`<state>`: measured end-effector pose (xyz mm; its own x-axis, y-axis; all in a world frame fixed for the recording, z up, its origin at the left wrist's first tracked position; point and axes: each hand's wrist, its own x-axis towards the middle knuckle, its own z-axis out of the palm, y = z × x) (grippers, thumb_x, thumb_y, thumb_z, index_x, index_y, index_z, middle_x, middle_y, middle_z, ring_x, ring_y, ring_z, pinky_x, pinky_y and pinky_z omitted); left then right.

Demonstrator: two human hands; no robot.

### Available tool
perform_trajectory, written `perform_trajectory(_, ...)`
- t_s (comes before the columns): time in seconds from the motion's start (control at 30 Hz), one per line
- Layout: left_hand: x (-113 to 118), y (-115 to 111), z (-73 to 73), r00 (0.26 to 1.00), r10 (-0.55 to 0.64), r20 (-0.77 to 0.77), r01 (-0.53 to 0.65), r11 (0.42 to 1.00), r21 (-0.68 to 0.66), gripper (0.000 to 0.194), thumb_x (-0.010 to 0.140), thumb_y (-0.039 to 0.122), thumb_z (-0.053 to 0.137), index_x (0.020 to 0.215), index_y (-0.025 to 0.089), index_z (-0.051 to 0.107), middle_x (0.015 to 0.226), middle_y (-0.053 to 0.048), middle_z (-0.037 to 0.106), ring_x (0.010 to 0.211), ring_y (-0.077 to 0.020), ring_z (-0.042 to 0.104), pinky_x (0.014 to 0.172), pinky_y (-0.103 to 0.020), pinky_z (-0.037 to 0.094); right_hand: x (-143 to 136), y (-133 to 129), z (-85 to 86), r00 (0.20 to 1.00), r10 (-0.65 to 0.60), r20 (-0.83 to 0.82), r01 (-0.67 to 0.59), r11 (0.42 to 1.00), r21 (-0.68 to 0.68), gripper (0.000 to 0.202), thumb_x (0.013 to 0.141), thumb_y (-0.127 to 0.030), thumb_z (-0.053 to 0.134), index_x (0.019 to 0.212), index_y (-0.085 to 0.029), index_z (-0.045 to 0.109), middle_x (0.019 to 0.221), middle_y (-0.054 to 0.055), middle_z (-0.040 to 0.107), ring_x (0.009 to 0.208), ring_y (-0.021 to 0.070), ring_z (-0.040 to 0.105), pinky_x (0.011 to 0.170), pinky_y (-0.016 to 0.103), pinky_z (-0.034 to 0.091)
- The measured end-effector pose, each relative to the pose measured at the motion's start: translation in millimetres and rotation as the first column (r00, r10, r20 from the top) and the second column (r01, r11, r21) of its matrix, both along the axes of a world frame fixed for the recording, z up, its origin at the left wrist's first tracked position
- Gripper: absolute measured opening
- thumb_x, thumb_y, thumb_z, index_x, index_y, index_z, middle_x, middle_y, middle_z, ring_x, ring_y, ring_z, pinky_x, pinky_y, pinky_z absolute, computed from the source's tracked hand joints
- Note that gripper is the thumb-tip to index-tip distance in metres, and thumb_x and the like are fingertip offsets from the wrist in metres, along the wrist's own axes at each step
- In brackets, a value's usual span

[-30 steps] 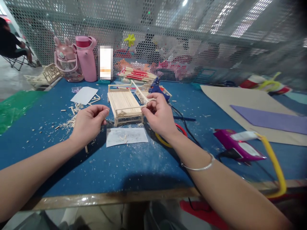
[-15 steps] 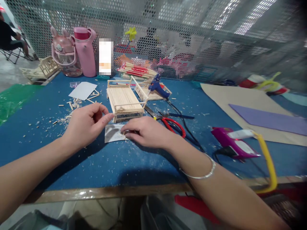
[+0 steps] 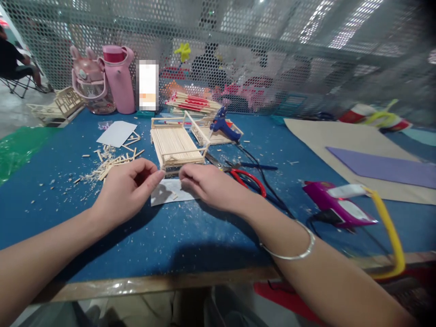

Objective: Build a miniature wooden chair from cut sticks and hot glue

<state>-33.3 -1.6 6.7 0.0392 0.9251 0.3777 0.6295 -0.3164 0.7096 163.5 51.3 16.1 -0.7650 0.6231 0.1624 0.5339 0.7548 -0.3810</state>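
My left hand (image 3: 131,188) hovers at the left end of a white paper strip (image 3: 163,195), thumb and forefinger brought together; anything between them is too small to make out. Over the strip's right part is my right hand (image 3: 207,186), its fingers pinched together near the front leg of a small wooden stick bed (image 3: 177,143); what they hold is hidden. A tiny stick piece (image 3: 175,196) lies on the paper. Beside my left hand there is a pile of short sticks (image 3: 117,162). A blue glue gun (image 3: 223,126) rests on a second stick piece behind the bed.
Red-handled scissors (image 3: 250,179) and dark cables lie right of my right hand. Farther right are a purple device (image 3: 340,204) with a yellow strap and a purple sheet (image 3: 381,165) on brown card. Pink bottles (image 3: 119,81) stand at the back left.
My right hand has lifted off the small piece on the paper and moved slightly up and right. More of the strip and the stick pile shows. The view has shifted a little.
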Motion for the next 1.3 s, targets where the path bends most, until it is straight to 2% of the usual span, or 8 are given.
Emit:
perform_trajectory(0.1,6.7,-5.0,1.4,0.995,-0.086,0.06,0.091,0.991,-0.101,0.023,0.084,0.036,0.053,0.073,0.02,0.065,0.058,0.001,0.061,0.05,-0.0123,0.051,0.046,-0.023,0.036,-1.5,-4.4,1.6,0.98,0.063,-0.19,-0.06,0.998,0.022,0.013,0.089,-0.017,0.041,0.082,-0.017,0.052,0.074,0.001,0.06,0.066,0.0111,0.052,0.063,0.022,0.037)
perform_trajectory(0.23,13.0,-6.1,-0.2,0.97,-0.153,0.19,0.192,0.958,-0.212,0.024,0.083,0.034,0.054,0.068,0.019,0.066,0.056,0.001,0.06,0.051,-0.0119,0.051,0.048,-0.022,0.038,-6.6,-12.9,-2.3,0.962,0.101,-0.255,-0.081,0.993,0.089,0.013,0.089,-0.016,0.041,0.087,-0.016,0.054,0.08,0.002,0.063,0.07,0.011,0.054,0.064,0.022,0.038)
perform_trajectory(0.4,14.5,-1.3,-0.6,0.922,-0.107,0.373,0.224,0.932,-0.286,0.026,0.082,0.035,0.055,0.065,0.018,0.062,0.054,0.001,0.057,0.049,-0.0108,0.049,0.048,-0.021,0.039,-7.3,-14.6,-1.9,0.936,0.057,-0.348,-0.011,0.991,0.13,0.011,0.088,-0.016,0.047,0.087,-0.017,0.057,0.083,0.002,0.066,0.073,0.0109,0.057,0.067,0.022,0.041)
perform_trajectory(0.5,14.7,-1.1,2.0,0.91,-0.085,0.406,0.22,0.929,-0.298,0.026,0.083,0.035,0.054,0.065,0.017,0.061,0.054,0.002,0.055,0.049,-0.01,0.049,0.048,-0.021,0.04,-5.3,-11.2,0.2,0.928,0.1,-0.36,0.004,0.961,0.277,0.011,0.087,-0.018,0.051,0.084,-0.018,0.061,0.082,0.002,0.067,0.077,0.0129,0.058,0.073,0.026,0.041)
perform_trajectory(0.63,13.8,-4.8,4.2,0.952,-0.114,0.284,0.183,0.955,-0.232,0.024,0.085,0.033,0.052,0.069,0.017,0.062,0.055,0.003,0.057,0.051,-0.0093,0.05,0.05,-0.019,0.04,-4.7,-9.0,0.3,0.948,0.135,-0.288,0.013,0.888,0.46,0.011,0.086,-0.022,0.056,0.081,-0.018,0.065,0.077,0.002,0.067,0.077,0.0145,0.057,0.079,0.032,0.036)
perform_trajectory(0.87,8.9,-7.6,3.7,0.976,-0.192,-0.099,0.198,0.979,0.049,0.02,0.085,0.025,0.052,0.073,0.017,0.065,0.057,0.004,0.06,0.052,-0.0079,0.051,0.052,-0.018,0.037,-4.5,-14.0,1.9,0.965,0.121,-0.232,0.025,0.841,0.541,0.017,0.089,-0.025,0.052,0.081,-0.019,0.066,0.078,0.001,0.067,0.076,0.0137,0.055,0.087,0.036,0.033)
perform_trajectory(1.17,7.1,-6.3,0.3,0.949,-0.25,-0.192,0.275,0.954,0.12,0.018,0.087,0.023,0.051,0.078,0.016,0.065,0.064,0.001,0.064,0.056,-0.0089,0.055,0.055,-0.019,0.04,0.3,-18.5,9.5,0.981,0.17,-0.094,-0.066,0.746,0.663,0.014,0.085,-0.021,0.054,0.083,-0.02,0.068,0.079,0.0,0.068,0.08,0.0166,0.055,0.09,0.04,0.033)
perform_trajectory(1.3,6.3,-4.6,-3.8,0.975,-0.182,-0.129,0.195,0.976,0.098,0.016,0.088,0.026,0.05,0.081,0.018,0.061,0.067,0.001,0.062,0.059,-0.0106,0.055,0.057,-0.021,0.041,0.3,-15.1,10.4,0.989,0.124,-0.085,-0.044,0.78,0.624,0.018,0.087,-0.023,0.052,0.077,-0.019,0.066,0.077,0.001,0.069,0.078,0.0159,0.055,0.086,0.038,0.035)
